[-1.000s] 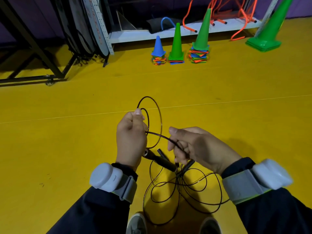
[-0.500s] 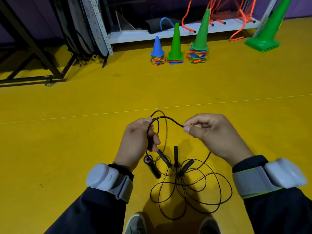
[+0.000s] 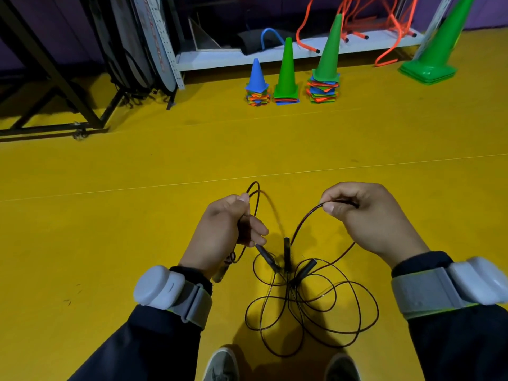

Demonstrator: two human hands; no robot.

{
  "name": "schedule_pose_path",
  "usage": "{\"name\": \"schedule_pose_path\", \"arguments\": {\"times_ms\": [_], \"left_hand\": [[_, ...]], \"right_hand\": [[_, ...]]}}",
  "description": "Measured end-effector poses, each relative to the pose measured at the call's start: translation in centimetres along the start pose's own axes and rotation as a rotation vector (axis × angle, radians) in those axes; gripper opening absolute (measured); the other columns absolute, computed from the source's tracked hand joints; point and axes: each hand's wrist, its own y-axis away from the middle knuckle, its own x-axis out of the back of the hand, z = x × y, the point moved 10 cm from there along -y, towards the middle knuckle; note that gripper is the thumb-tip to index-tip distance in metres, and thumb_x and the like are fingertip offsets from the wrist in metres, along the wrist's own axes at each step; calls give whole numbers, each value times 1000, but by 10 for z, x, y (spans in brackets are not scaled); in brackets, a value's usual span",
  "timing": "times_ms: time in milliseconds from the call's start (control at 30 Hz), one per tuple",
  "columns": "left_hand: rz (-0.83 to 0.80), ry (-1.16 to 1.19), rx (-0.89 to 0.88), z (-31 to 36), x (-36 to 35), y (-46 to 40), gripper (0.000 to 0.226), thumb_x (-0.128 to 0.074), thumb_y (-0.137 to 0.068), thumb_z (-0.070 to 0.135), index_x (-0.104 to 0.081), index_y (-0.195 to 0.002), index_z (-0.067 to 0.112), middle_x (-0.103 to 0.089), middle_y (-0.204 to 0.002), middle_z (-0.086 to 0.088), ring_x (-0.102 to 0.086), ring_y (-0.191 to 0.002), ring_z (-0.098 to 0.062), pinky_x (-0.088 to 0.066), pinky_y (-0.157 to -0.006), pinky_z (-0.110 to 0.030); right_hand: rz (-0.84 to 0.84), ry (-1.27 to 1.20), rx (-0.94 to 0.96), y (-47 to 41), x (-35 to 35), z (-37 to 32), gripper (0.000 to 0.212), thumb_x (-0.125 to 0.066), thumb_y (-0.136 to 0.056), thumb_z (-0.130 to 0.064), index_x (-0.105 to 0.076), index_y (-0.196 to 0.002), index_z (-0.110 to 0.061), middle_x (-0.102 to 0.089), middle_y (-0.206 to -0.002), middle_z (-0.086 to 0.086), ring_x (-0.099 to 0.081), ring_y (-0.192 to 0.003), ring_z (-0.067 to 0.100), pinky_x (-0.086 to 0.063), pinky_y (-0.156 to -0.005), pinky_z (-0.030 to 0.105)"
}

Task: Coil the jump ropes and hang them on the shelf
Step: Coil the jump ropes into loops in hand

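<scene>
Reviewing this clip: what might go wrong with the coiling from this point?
1. The loose rope on the floor lies in crossing loops with several handles among them; drawing in more may tighten a knot or drag a second rope along.
2. The left hand holds only a couple of thin loops in a light grip; they may spring open.
3. The rope lies just ahead of the shoes, so a step forward may pin it.

Yellow floor (image 3: 137, 215) carries tangled jump ropes (image 3: 310, 306), stacked cones (image 3: 286, 75) and a black frame (image 3: 55, 105).
</scene>
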Motion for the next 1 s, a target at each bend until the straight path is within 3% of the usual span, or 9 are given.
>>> {"name": "schedule_pose_path", "arguments": {"times_ms": [167,267,400,500,633,733,833,933,1000], "left_hand": [[-33,-32,-7,1,-12,2,36,-37,-104,26,-50,-79,6,-73,-75,-18,-69,-65,-27,-54,-60,-32],[24,-132,-77,8,-10,2,41,-39,-104,28,-59,-76,4,-69,-65,-8,-61,-56,-15,-49,-54,-24],[-11,-147,-99,9,-18,4,41,-41,-104,29,-56,-69,12,-61,-60,0,-55,-56,-16,-49,-58,-29],[-48,-177,-91,6,-26,5,40,-40,-104,31,-53,-71,12,-52,-55,1,-45,-47,-13,-39,-49,-25],[57,-231,-81,9,-7,1,39,-42,-102,32,-48,-67,15,-47,-51,6,-38,-44,-8,-32,-44,-18],[110,-144,-49,7,8,-1,37,-44,-101,28,-43,-65,17,-42,-52,5,-36,-43,-7,-30,-41,-16],[71,-134,-34,5,5,0,35,-42,-101,27,-44,-69,13,-43,-52,0,-34,-41,-9,-30,-40,-17],[-2,-171,-60,6,-8,2,34,-39,-102,28,-47,-75,10,-50,-51,-2,-40,-40,-17,-33,-41,-22],[-36,-182,-70,6,-15,2,35,-39,-103,30,-48,-76,10,-55,-52,-4,-44,-40,-20,-36,-43,-22]], "right_hand": [[-70,68,54,5,-24,-15,21,-67,-85,-14,-68,-73,-32,-67,-78,-16,-59,-81,3,-43,-68,22],[-147,195,75,8,-52,-22,16,-70,-85,-20,-71,-75,-33,-67,-83,-14,-59,-83,6,-47,-70,24],[-183,243,151,15,-75,-38,10,-70,-83,-24,-74,-80,-32,-62,-80,-18,-57,-82,5,-44,-72,18],[-120,237,260,18,-74,-53,6,-71,-80,-24,-72,-84,-29,-63,-76,-11,-59,-80,11,-50,-71,30],[-69,159,121,11,-53,-34,18,-75,-76,-37,-60,-86,-34,-62,-67,-11,-65,-71,16,-57,-70,39],[-24,109,77,3,-25,-18,9,-72,-78,-27,-64,-75,-30,-61,-61,-11,-59,-60,6,-49,-59,29],[4,76,74,1,-8,-11,19,-64,-81,-13,-65,-69,-27,-63,-65,-6,-55,-61,5,-42,-58,26],[-19,63,103,3,-19,-20,17,-64,-84,-13,-65,-71,-25,-63,-69,-8,-57,-65,15,-45,-58,31],[-55,83,140,6,-37,-27,16,-65,-85,-16,-64,-72,-26,-62,-69,-12,-52,-59,6,-42,-54,27]]}}
